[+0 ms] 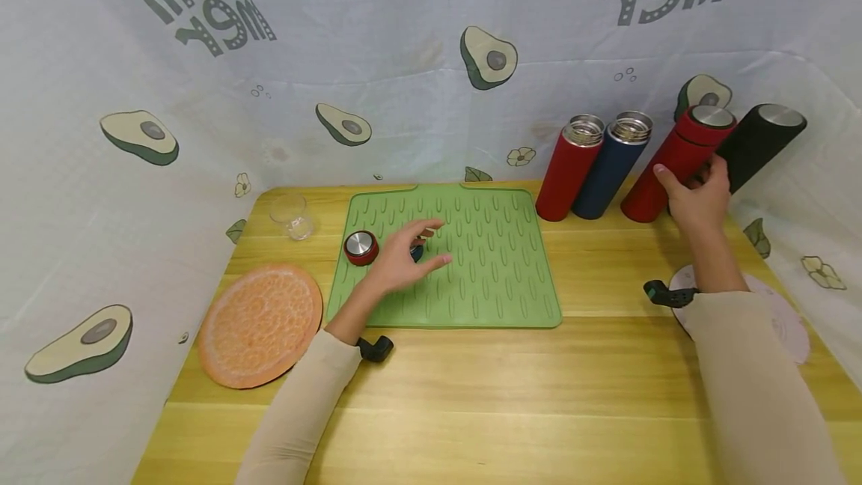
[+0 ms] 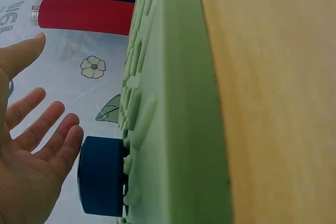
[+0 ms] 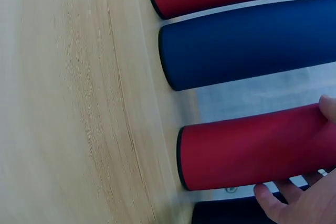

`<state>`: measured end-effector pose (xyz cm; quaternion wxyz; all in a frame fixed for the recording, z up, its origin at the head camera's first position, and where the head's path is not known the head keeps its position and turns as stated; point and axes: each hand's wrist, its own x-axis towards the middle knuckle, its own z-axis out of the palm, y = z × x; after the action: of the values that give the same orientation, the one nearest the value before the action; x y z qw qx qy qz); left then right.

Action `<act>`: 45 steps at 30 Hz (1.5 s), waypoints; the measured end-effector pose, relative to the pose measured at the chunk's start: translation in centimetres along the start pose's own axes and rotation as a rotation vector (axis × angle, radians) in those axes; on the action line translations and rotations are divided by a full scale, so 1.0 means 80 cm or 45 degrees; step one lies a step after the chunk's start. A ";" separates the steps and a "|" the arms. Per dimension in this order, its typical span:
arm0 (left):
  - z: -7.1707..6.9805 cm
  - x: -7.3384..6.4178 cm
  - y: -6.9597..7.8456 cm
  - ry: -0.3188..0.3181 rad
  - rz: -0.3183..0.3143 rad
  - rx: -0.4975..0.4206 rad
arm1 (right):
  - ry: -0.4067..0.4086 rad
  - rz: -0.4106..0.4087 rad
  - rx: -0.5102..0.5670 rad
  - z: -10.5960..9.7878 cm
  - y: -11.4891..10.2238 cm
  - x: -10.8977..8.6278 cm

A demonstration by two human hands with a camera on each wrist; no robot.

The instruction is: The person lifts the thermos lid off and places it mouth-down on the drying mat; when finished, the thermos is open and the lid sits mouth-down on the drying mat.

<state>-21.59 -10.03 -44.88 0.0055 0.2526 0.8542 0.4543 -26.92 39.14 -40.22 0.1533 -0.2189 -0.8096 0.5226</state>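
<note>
My right hand [image 1: 702, 197] grips a capped red thermos bottle [image 1: 679, 153] on the table, the thumb on one side and the fingers on the other. In the right wrist view, the base of this red thermos [image 3: 247, 148] stands by the wood. Over the green ribbed mat [image 1: 485, 268], my left hand [image 1: 402, 259] is held with fingers and thumb spread and nothing between them. A blue bottle lid [image 2: 102, 177] sits on the mat beside its fingertips, partly hidden in the head view. Left of that hand, a red lid with a silver top [image 1: 361, 247] lies on the mat.
An uncapped red thermos [image 1: 566, 178] and an uncapped blue thermos [image 1: 609, 171] stand left of the held one; a capped black thermos [image 1: 757, 148] stands right. A clear glass [image 1: 295, 219] and orange round placemat [image 1: 263, 324] are at left. A pink round mat [image 1: 781, 316] lies under the right arm.
</note>
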 end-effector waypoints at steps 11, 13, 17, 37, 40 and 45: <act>-0.010 0.006 0.006 -0.055 0.007 -0.032 | 0.153 -0.147 0.084 0.011 0.004 -0.037; -0.012 0.006 0.008 -0.061 0.011 -0.033 | 0.174 -0.191 0.105 0.013 0.001 -0.046; -0.015 0.008 0.014 -0.062 0.026 -0.050 | 0.212 -0.256 0.210 0.017 -0.010 -0.069; -0.049 -0.008 0.057 0.019 0.170 0.005 | 0.051 -0.751 0.321 0.056 -0.047 -0.152; -0.050 -0.012 0.067 0.026 0.192 -0.003 | -0.032 -0.872 0.300 0.063 -0.060 -0.169; -0.055 -0.020 0.090 0.035 0.227 -0.031 | -0.156 -0.999 0.198 0.074 -0.078 -0.193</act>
<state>-18.14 -10.80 -37.03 -0.0438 0.3214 0.8228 0.4667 -17.68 24.35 -37.26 0.3088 0.1507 -0.7973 0.4962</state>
